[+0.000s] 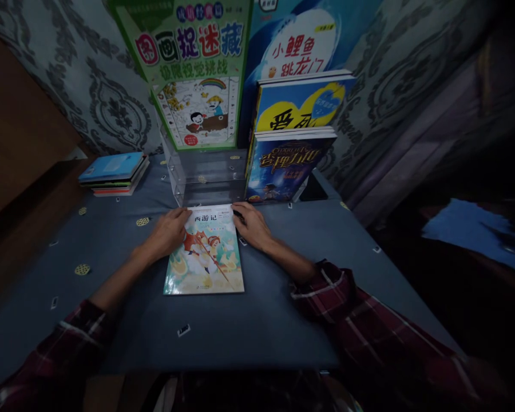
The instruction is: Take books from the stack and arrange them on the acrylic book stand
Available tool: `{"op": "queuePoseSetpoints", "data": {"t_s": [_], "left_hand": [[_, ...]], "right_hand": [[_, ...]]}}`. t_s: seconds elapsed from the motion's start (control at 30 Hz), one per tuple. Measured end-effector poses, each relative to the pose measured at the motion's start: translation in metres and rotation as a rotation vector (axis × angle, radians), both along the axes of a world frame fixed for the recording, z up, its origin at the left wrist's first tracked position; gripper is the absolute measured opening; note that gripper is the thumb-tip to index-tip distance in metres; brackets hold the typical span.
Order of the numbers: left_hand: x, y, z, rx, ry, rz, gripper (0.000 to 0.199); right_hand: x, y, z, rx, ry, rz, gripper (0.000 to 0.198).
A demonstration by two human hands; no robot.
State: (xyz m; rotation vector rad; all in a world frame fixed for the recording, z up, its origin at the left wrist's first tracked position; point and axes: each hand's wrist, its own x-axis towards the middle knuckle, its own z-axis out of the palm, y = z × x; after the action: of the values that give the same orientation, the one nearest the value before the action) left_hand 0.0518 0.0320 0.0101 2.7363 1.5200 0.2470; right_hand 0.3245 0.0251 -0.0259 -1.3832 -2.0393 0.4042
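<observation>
A thin illustrated book (210, 257) with a pale teal cover lies face up on the cloth-covered table, its title at the far end. My left hand (168, 233) holds its far left corner, fingers bent along the edge. At the far right corner, my right hand (252, 226) grips the other side, with some fingertips hidden from sight. Just beyond the book stands a clear plastic book rack (210, 191). A green picture book (197, 74) leans upright in its left part. On the right side, a dark blue book (283, 166) stands in front of a blue and yellow book (300, 106).
A small stack of books (111, 171) lies at the table's back left. A large blue book (309, 34) rises behind the rack's right side. Patterned curtain fabric (107, 74) hangs behind. The table's right edge (395, 274) drops into a dark area with a blue item (467, 229).
</observation>
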Motion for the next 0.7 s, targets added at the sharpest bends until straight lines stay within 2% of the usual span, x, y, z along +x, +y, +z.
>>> {"op": "queuePoseSetpoints", "data": {"t_s": [0.17, 0.43, 0.7], "left_hand": [[0.024, -0.001, 0.014, 0.048, 0.103, 0.018, 0.040], [0.071, 0.010, 0.006, 0.043, 0.055, -0.185, 0.045], [0.086, 0.016, 0.002, 0.071, 0.053, -0.209, 0.051]], "right_hand": [[0.001, 0.002, -0.003, -0.004, 0.001, 0.011, 0.045], [0.004, 0.006, -0.009, 0.007, 0.076, -0.006, 0.048], [0.005, 0.012, -0.014, 0.015, 0.082, 0.000, 0.053]]}}
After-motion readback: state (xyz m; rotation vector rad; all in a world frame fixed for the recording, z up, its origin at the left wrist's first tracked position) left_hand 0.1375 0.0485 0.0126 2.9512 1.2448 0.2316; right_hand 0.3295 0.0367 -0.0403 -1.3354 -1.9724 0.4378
